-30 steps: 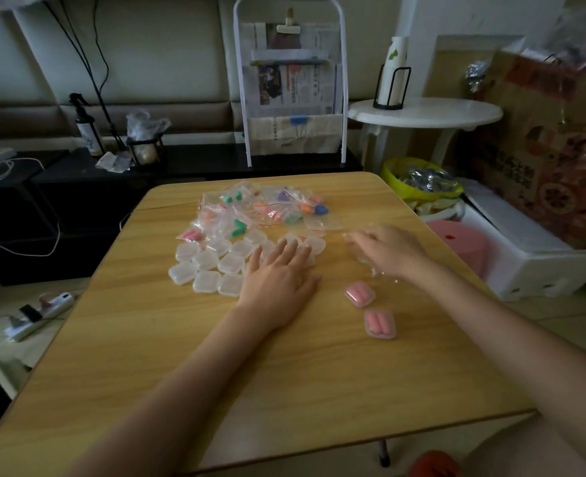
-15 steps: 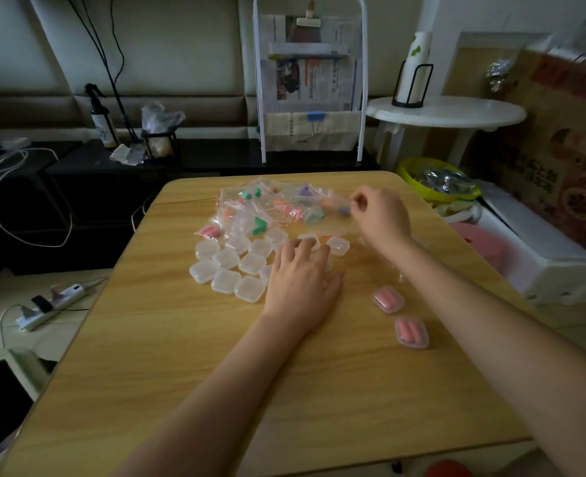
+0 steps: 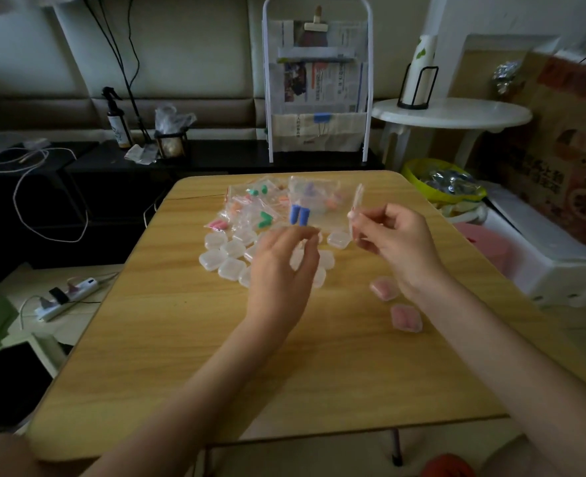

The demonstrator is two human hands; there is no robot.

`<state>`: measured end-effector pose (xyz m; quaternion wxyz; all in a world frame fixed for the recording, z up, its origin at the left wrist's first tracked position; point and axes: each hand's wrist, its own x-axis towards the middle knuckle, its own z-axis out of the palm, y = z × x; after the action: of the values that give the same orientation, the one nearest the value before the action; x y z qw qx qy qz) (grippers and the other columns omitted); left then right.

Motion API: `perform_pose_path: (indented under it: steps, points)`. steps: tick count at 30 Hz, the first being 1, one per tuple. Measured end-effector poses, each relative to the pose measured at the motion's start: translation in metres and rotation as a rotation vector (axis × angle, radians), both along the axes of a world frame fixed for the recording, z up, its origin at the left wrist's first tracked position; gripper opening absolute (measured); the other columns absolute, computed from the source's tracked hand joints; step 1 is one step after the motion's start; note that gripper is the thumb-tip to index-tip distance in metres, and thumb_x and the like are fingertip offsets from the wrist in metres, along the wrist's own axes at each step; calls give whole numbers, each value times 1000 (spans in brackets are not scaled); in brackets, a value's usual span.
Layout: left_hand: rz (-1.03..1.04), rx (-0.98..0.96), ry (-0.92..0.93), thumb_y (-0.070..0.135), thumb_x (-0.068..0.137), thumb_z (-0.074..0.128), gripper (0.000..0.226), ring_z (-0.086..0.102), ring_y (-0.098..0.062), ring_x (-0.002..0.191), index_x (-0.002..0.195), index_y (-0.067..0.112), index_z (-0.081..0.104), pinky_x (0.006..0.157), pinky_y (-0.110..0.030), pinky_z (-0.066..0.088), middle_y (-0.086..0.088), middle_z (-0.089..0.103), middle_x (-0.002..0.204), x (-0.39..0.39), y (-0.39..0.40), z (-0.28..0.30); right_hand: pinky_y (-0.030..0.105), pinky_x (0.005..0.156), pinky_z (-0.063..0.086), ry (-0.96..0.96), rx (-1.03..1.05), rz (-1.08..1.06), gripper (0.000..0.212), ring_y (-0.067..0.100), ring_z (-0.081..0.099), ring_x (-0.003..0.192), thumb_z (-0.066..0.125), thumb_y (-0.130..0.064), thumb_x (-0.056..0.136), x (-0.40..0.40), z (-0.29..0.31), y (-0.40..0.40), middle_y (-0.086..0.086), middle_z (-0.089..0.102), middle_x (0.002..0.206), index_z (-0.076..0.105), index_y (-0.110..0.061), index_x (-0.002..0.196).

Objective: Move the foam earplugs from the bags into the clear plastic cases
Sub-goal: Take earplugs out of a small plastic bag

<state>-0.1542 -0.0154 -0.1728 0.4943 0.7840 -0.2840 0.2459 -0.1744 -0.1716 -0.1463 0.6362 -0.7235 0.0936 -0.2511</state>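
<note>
From the head camera I see a wooden desk (image 3: 284, 373) with a light grain and rounded far corners. I use the desk as my marker. Above its middle, my right hand (image 3: 398, 249) pinches the side edge of a clear bag (image 3: 322, 204) with two blue earplugs (image 3: 299, 215) inside. My left hand (image 3: 281, 270) is raised just under the bag, with thumb and finger pinched at its lower edge, though this grip is a bit blurry.

At the far middle of the desk lies a pile of bags (image 3: 250, 208) with green, pink and orange earplugs. Just nearer than the pile sit the empty clear cases (image 3: 229, 256), packed close together. Toward the desk's right side lie two cases with pink earplugs (image 3: 405, 316) inside.

Behind the desk stands a white newspaper rack (image 3: 317, 87). Right of the desk are a round white table (image 3: 453, 113) and a yellow bowl (image 3: 422, 170). Left of the desk, on the floor, lies a power strip (image 3: 66, 297).
</note>
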Motion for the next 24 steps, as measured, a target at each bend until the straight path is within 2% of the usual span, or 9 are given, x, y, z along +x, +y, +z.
perform_pose_path:
  steps: [1, 3, 5, 7, 11, 14, 17, 20, 24]
  points:
    - [-27, -91, 63, 21, 90, 61, 4, 61, -12, 86, 92, 23, 63, 76, -26, 51, 7, 64, 89, -6, 4, 8, 28, 71, 55, 7, -62, 71, 8, 9, 61, 66, 71, -12, 84, -5, 1, 4, -1, 64, 68, 63, -12, 80]
    - [-163, -200, 288, 31, 86, 66, 14, 63, -16, 75, 81, 24, 55, 67, -29, 53, 7, 63, 76, -14, 10, 22, 27, 70, 54, 30, -210, 241, 15, 10, 63, 71, 73, -23, 79, -17, 5, 15, -1, 67, 72, 65, -11, 83]
    - [-257, -189, 412, 35, 87, 64, 22, 65, -17, 68, 80, 16, 54, 63, -33, 55, 4, 63, 71, -17, 17, 28, 26, 69, 54, 51, -364, 346, 19, 10, 65, 75, 72, -26, 79, -26, 7, 26, -2, 68, 77, 65, -10, 86]
    - [-293, -148, 481, 26, 92, 58, 23, 64, -14, 63, 83, 5, 54, 62, -27, 55, 0, 64, 69, -18, 25, 27, 22, 66, 52, 24, -461, 392, 12, 8, 64, 73, 68, -20, 85, -33, 7, 34, -4, 67, 76, 62, -10, 85]
    - [-416, -260, 699, 19, 96, 49, 22, 60, -17, 61, 85, 0, 52, 57, -24, 51, -3, 60, 64, -19, 36, 14, 31, 64, 50, -6, -411, 497, 17, 13, 58, 64, 54, -18, 96, -40, -4, 47, -3, 57, 66, 52, -12, 80]
    - [-370, -157, 653, 19, 100, 42, 28, 51, -13, 58, 84, -3, 51, 54, -27, 45, 0, 53, 63, -23, 32, 6, 21, 57, 44, -56, -399, 429, 23, 2, 50, 57, 47, -15, 99, -41, -15, 57, -12, 52, 62, 46, -17, 76]
    - [-286, -94, 511, 18, 101, 38, 30, 46, -13, 56, 81, -2, 49, 55, -38, 42, -4, 50, 64, -28, 25, 3, 15, 52, 36, -103, -419, 299, 27, 2, 46, 52, 44, -14, 100, -38, -20, 66, -12, 48, 58, 41, -20, 73]
    - [-203, -56, 424, 17, 100, 38, 30, 42, -8, 51, 74, 4, 46, 51, -32, 36, 2, 48, 59, -26, 26, 4, 17, 48, 30, -51, -505, 268, 31, 5, 41, 50, 41, -18, 100, -32, -19, 69, -8, 43, 55, 40, -19, 70]
    - [-321, -46, 526, 16, 100, 36, 33, 40, -9, 52, 69, 10, 45, 53, -28, 35, 5, 43, 57, -17, 39, 9, 21, 51, 32, 12, -464, 393, 35, 5, 38, 49, 39, -22, 101, -29, -17, 66, -10, 42, 53, 41, -21, 66]
